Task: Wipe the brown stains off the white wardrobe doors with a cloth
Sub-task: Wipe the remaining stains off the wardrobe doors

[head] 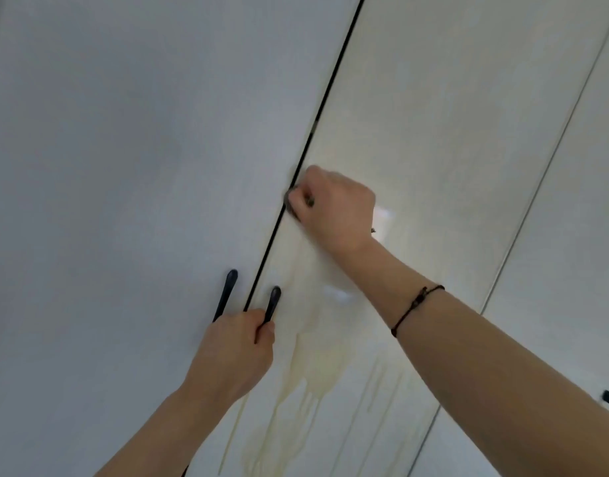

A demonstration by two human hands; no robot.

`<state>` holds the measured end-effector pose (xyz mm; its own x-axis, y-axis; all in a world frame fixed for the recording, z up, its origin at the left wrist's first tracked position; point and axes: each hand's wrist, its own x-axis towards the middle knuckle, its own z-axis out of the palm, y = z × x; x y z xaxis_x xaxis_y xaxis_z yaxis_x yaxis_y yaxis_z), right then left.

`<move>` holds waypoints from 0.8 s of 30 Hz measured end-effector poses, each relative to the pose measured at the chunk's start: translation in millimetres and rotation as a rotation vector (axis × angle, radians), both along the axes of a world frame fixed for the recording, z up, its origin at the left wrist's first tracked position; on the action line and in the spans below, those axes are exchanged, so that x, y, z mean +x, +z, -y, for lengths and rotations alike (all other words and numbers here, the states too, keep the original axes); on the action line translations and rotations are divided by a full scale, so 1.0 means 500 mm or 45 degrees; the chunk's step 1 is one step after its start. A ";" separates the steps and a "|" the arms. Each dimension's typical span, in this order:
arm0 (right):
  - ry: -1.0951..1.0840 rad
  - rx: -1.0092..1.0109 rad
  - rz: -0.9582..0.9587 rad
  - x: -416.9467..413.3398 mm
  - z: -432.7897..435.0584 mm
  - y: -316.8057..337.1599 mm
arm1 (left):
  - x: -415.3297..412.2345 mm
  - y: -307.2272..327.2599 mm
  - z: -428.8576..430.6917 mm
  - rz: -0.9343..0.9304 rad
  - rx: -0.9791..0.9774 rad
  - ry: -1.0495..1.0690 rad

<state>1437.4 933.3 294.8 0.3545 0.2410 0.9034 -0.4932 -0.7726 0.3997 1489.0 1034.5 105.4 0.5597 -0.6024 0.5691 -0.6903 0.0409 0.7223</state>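
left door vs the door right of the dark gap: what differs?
The left door shows no stains; the right door has yellow-brown drips low down.
The left door looks grey; the right door cream, with glare spots.
Work is on the right door, not the left door: the right hand presses a barely visible cloth at its edge, the left hand grips its handle.
Shared: a black handle each, beside the gap.

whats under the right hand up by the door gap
A dark edge of cloth peeks out from the curled right hand, against the white door. The rest of the cloth, and any stain beneath it, is covered by the hand.
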 end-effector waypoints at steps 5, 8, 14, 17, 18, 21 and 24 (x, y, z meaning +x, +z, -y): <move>0.094 0.242 0.412 0.052 -0.020 0.114 | 0.006 -0.011 0.011 -0.010 -0.025 -0.010; 0.058 0.126 0.288 0.060 -0.020 0.042 | 0.005 -0.012 0.009 -0.021 -0.024 -0.010; 0.243 -0.358 -0.258 0.019 -0.007 -0.119 | 0.004 -0.005 0.002 -0.050 0.005 -0.018; 0.172 -0.430 -0.397 0.014 -0.003 -0.051 | 0.003 -0.002 0.000 -0.041 0.010 -0.003; 0.101 -0.346 -0.319 0.019 -0.003 -0.005 | 0.006 -0.003 0.002 -0.041 0.012 -0.004; -0.033 -0.071 0.120 0.022 -0.002 0.159 | 0.009 -0.007 0.008 -0.033 -0.006 -0.022; -0.010 0.058 0.308 0.027 -0.001 0.210 | 0.009 -0.012 0.010 -0.029 -0.009 -0.018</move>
